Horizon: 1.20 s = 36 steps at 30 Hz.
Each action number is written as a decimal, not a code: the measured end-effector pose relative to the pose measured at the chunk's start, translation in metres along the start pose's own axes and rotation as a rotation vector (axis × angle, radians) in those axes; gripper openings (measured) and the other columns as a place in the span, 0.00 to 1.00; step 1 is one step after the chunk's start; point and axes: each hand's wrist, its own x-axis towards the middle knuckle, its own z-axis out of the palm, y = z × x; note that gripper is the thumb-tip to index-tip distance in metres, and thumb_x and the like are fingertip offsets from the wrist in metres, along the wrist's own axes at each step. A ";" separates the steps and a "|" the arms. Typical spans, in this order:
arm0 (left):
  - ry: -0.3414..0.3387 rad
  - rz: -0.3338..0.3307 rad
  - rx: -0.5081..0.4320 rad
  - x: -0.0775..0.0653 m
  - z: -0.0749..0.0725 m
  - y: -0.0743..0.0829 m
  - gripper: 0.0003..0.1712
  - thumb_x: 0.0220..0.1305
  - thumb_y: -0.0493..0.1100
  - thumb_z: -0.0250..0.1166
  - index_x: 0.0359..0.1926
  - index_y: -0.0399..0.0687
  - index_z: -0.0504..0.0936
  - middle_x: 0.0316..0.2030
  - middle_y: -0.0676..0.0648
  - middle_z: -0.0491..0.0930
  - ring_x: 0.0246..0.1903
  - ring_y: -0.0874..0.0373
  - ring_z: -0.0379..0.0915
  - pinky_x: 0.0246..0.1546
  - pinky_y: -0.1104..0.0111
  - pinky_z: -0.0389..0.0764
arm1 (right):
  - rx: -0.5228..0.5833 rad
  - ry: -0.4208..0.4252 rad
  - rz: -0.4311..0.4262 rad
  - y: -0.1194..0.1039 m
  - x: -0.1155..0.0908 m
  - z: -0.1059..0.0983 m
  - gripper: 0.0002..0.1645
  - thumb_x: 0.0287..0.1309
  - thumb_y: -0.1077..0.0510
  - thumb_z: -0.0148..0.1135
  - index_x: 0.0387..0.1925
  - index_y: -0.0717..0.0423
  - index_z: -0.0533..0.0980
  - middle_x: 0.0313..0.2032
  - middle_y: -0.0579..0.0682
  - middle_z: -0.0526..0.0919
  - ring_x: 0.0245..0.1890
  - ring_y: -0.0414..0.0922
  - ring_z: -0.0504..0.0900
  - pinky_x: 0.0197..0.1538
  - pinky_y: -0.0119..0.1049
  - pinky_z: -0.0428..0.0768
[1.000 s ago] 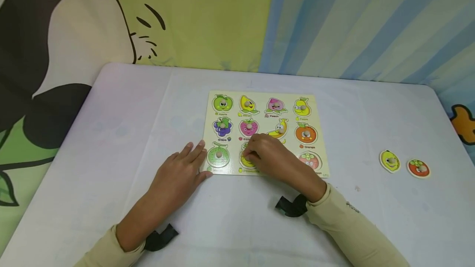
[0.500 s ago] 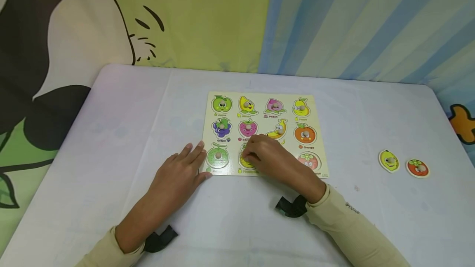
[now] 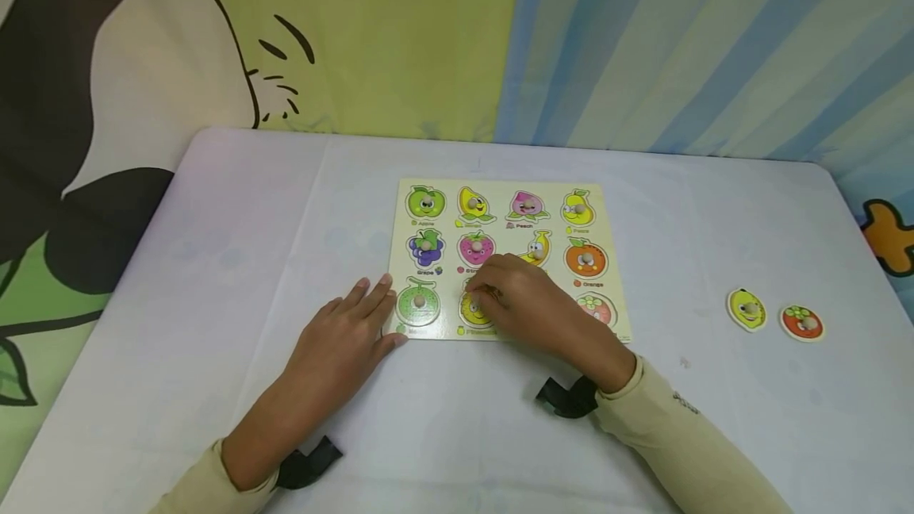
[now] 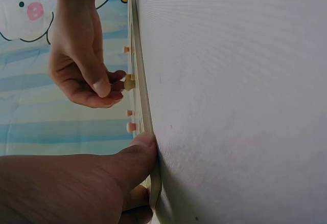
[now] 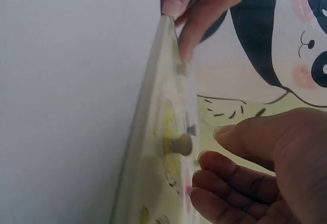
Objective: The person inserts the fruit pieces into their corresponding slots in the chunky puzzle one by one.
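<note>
A wooden fruit peg puzzle board [image 3: 446,320] lies on the white-covered table. My left hand [image 3: 348,331] rests at its lower left corner, fingers fairly straight beside the melon piece [image 3: 417,304], thumb against the front edge. Over the bottom row is my right hand [image 3: 524,300], thumb and fingertips just off the knob [image 5: 181,144] of the pineapple piece [image 3: 474,311], which sits in its place. In the right wrist view a gap shows between these fingers [image 5: 219,170] and the knob. The hand hides the board's spot to the right of the pineapple.
A lemon piece [image 3: 746,310] and a tomato piece [image 3: 802,324] lie loose on the table [image 3: 678,244] at the right. Apple [image 3: 425,203], grape [image 3: 426,248], orange [image 3: 585,258] and other knobbed pieces sit in the board. A faded tomato picture [image 3: 596,308] marks its lower right spot.
My right hand's fingers have lifted and loosened slightly from the pineapple piece, showing more of it. My left hand stays at the board's corner. The head view has shifted slightly.
</note>
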 end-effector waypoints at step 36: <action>-0.026 -0.003 0.021 0.002 0.000 0.000 0.37 0.53 0.50 0.76 0.60 0.35 0.77 0.64 0.38 0.70 0.62 0.38 0.66 0.50 0.46 0.78 | 0.021 0.226 0.128 0.055 -0.051 -0.060 0.12 0.58 0.67 0.67 0.44 0.61 0.81 0.35 0.45 0.83 0.32 0.40 0.79 0.28 0.32 0.77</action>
